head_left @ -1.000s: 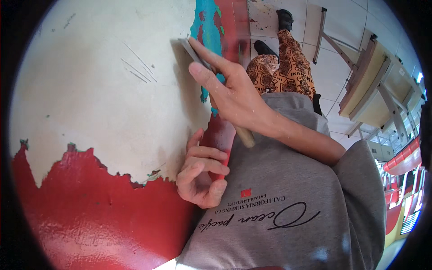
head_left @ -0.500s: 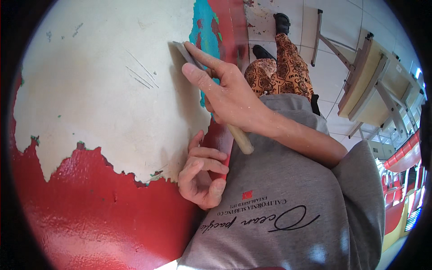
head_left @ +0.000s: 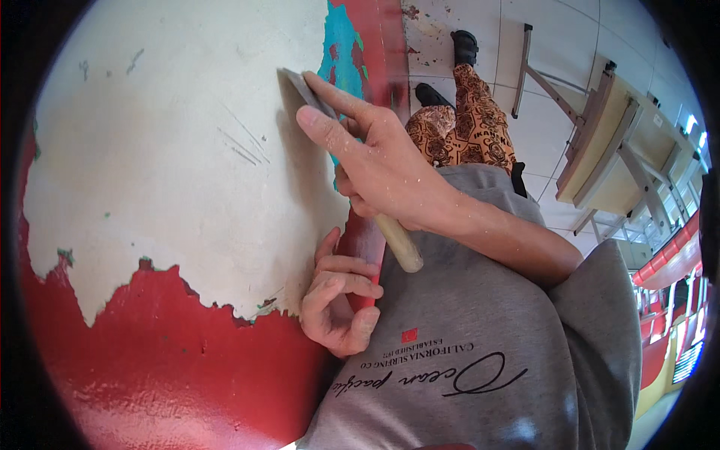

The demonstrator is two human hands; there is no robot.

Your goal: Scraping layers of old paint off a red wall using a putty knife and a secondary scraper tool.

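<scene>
My right hand (head_left: 382, 161) grips a scraper, its thin metal blade (head_left: 298, 88) angled toward a pale bare patch. My index finger lies along the blade and my thumb presses near it. The scraper's pale handle (head_left: 401, 246) sticks out below my palm. The broad surface (head_left: 172, 187) is pale where bare, with ragged red paint (head_left: 172, 360) on the near side and a turquoise strip (head_left: 343, 37) near its right edge. At that edge rests my left hand (head_left: 337, 300), fingers loosely curled and apart, holding nothing. Whether the blade tip touches the surface is unclear.
Fine scratches (head_left: 244, 142) mark the pale patch. My grey shirt (head_left: 480, 315) lies close against the surface's right edge. Chairs with metal frames (head_left: 622, 142) stand on the tiled floor (head_left: 532, 131) to the right. Paint flakes (head_left: 412, 13) litter the floor at the far side.
The right hand has slid the scraper slightly left and away across the pale patch. My left hand stays at the edge, while the whole view has shifted a little.
</scene>
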